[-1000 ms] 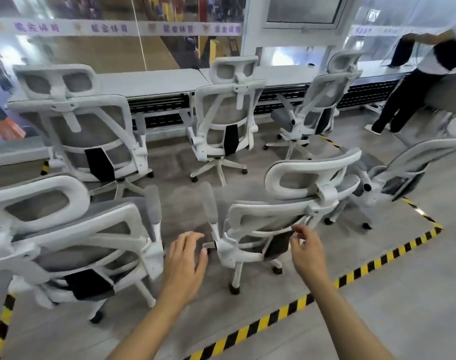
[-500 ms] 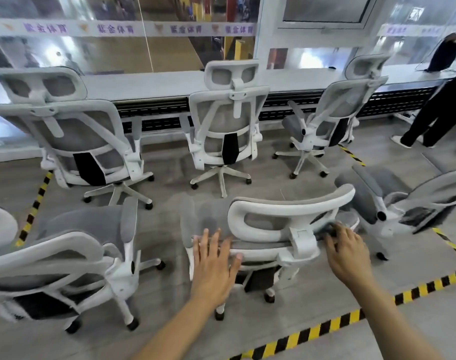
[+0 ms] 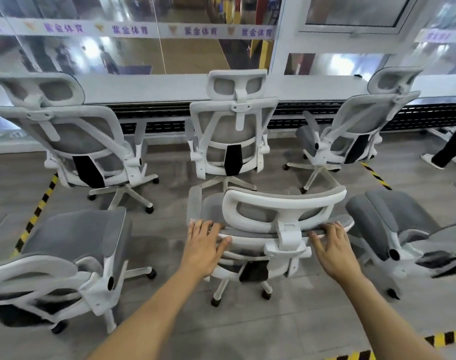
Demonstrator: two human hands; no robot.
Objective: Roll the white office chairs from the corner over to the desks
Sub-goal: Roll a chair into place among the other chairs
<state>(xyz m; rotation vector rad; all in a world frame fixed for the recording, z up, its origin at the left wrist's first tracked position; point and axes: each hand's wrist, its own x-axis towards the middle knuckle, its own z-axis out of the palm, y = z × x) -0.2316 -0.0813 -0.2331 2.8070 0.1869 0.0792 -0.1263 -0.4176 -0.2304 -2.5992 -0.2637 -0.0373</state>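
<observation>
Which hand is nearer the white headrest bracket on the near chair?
Right. The right hand rests on the backrest top edge just right of the bracket; the left hand rests on the same edge farther off, near its left end.

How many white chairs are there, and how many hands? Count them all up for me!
Chairs at the desk: 3 (far left chair, far middle chair, far right chair)
Nearer chairs: 3 (near left chair, held chair, near right chair)
Hands: 2 (left hand, right hand), both resting on the held chair
Total: 8
</observation>
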